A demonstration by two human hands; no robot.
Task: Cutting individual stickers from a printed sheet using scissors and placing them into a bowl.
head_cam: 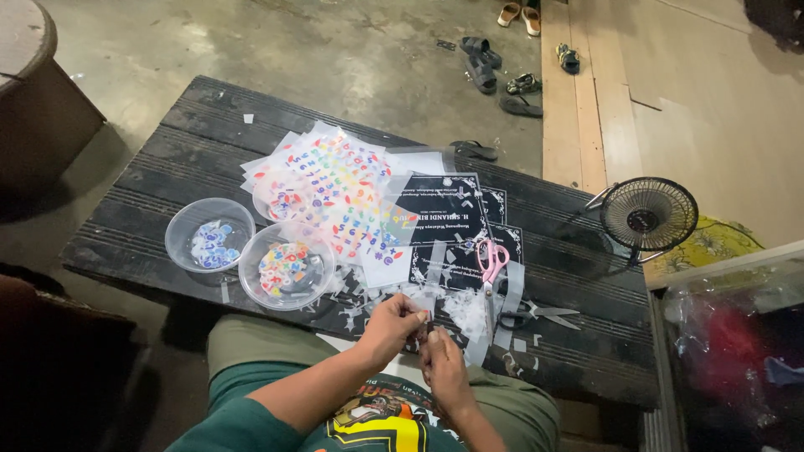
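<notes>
My left hand [394, 325] and my right hand [441, 362] meet at the near edge of a low black slatted table [167, 151], pinching a small dark piece [424, 331] between their fingertips. What the piece is, I cannot make out. Pink-handled scissors [492, 266] lie just beyond my hands on black printed sheets [444, 222]. Further left lie sheets of colourful stickers [343, 188], and white paper scraps [461, 310] are scattered around my hands.
Two clear plastic bowls hold cut stickers: one with bluish pieces [209, 236], one with mixed colours [286, 266]. Grey scissors [540, 315] lie to the right. A small black fan [648, 215] stands at the table's right end. Sandals [490, 63] are on the floor beyond.
</notes>
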